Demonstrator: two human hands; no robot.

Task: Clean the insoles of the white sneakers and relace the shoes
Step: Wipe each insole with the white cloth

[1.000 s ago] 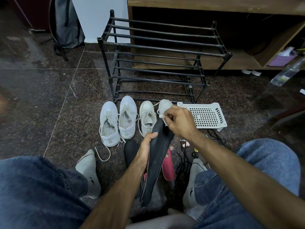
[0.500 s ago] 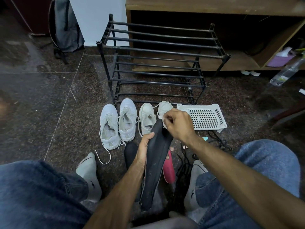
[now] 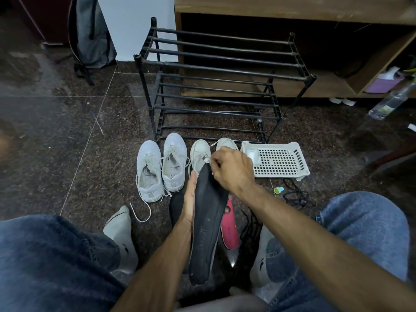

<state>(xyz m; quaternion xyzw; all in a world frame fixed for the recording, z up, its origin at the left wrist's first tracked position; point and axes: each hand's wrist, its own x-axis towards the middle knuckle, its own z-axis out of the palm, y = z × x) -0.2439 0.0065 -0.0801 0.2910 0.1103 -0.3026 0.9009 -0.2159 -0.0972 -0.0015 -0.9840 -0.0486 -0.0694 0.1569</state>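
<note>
Left to right: two laced white sneakers point(image 3: 161, 167) stand beside a second pair point(image 3: 200, 154) with loose laces; your left hand point(image 3: 189, 199) cradles a dark insole point(image 3: 207, 221) along its edge, fingers straight, while your right hand point(image 3: 231, 170) pinches a small white wad point(image 3: 206, 160) at its toe end. Judged stage: cleaning under way, relacing not yet done. A red insole point(image 3: 229, 228) lies on the dark speckled stone floor point(image 3: 67, 143); behind, a black shoe rack point(image 3: 220, 70) and a white perforated tray point(image 3: 281, 161)
</note>
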